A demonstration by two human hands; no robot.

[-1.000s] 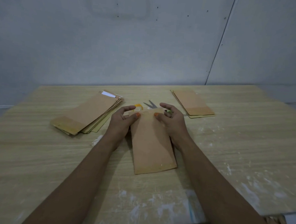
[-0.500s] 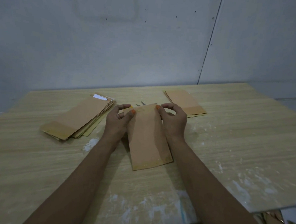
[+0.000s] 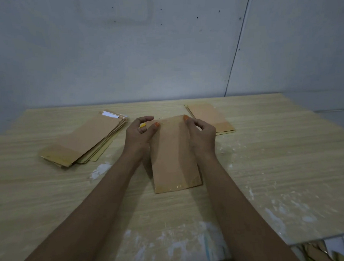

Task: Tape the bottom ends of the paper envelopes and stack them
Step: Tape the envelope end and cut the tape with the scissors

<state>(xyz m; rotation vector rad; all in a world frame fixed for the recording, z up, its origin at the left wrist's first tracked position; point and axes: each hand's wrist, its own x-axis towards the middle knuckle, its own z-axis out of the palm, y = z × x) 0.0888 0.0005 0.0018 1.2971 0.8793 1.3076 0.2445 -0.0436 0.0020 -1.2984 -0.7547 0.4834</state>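
A brown paper envelope (image 3: pixel 173 156) sits in the middle of the wooden table (image 3: pixel 275 165), its far end lifted off the surface and its near end, with shiny tape across it, resting on the wood. My left hand (image 3: pixel 140 133) pinches the far left corner with thumb and fingers. My right hand (image 3: pixel 200 135) pinches the far right corner. A fanned stack of envelopes (image 3: pixel 83 141) lies to the left. A smaller pile of envelopes (image 3: pixel 209 117) lies at the back right.
A small yellow object (image 3: pixel 142 125) shows between the fingers of my left hand on the table. White smears mark the wood near the front edge. More brown paper pieces (image 3: pixel 320 256) lie below the table's right corner. A grey wall stands behind.
The far end of the middle envelope has come up off the table in both hands. The scissors seen behind it earlier are now hidden. The camera has shifted right.
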